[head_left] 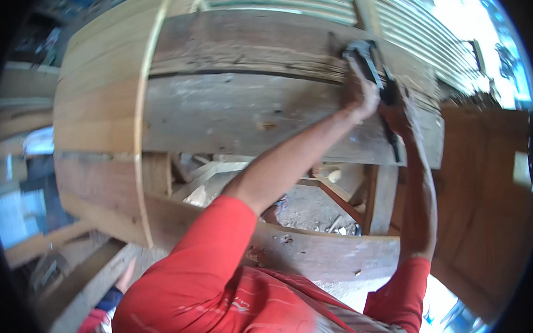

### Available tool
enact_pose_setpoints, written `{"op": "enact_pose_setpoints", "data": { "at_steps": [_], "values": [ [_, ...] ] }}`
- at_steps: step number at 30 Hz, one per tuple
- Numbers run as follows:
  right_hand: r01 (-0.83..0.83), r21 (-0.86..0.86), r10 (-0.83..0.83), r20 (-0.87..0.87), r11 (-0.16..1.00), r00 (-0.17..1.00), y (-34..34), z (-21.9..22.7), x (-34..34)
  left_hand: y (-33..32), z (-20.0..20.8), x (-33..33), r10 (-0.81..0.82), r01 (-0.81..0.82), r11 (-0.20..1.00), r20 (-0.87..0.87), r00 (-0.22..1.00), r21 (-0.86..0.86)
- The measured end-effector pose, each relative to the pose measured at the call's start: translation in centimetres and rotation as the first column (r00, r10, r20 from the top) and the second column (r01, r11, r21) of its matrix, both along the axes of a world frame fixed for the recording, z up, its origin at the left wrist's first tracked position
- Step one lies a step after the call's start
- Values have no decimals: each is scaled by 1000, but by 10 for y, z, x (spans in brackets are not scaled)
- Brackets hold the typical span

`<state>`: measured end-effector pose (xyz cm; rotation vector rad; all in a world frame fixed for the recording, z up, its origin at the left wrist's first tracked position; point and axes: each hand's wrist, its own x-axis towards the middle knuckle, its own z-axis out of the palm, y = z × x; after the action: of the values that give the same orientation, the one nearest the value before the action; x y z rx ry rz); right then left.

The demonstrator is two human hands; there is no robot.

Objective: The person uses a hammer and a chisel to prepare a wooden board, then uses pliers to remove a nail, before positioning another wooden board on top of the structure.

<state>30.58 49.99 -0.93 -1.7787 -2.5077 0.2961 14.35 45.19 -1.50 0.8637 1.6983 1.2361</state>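
Both my arms, in red sleeves, reach to the right end of two long weathered boards lying side by side. My left hand is closed on a blue-grey and black tool over the far board. Close beside it, my right hand is wrapped round the tool's black rear part. A narrow dark strip runs from under the hands toward the near board's edge. Blur and my fingers hide the tool's exact kind. The far board's surface looks rough and splintered near the tool.
A thin light wooden strip crosses the bench at left, beside pale planks. Nearer me a bench rail spans an open frame with debris on the ground below. Brown panels stand at right. Part of another person shows lower left.
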Motion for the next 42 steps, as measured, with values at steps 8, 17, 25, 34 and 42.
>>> {"op": "enact_pose_setpoints", "data": {
  "at_steps": [8,17,25,34,42],
  "values": [
    [-213,79,222,-124,974,967,28,-17,6,59,-40,61,583,-611,774,187,790,165],
    [-67,21,70,-184,997,980,-12,7,29,-3,-1,37,1,3,1000,-354,935,11],
    [54,302,20,-237,952,971,-87,12,55,-185,36,-50,-90,102,976,-71,993,190],
    [-21,-47,-13,-626,999,780,-322,18,14,-454,57,-92,-88,95,994,-131,987,45],
    [-379,43,325,-609,924,723,-422,23,-39,-553,67,-33,-138,138,989,-17,990,56]
  ]
}}
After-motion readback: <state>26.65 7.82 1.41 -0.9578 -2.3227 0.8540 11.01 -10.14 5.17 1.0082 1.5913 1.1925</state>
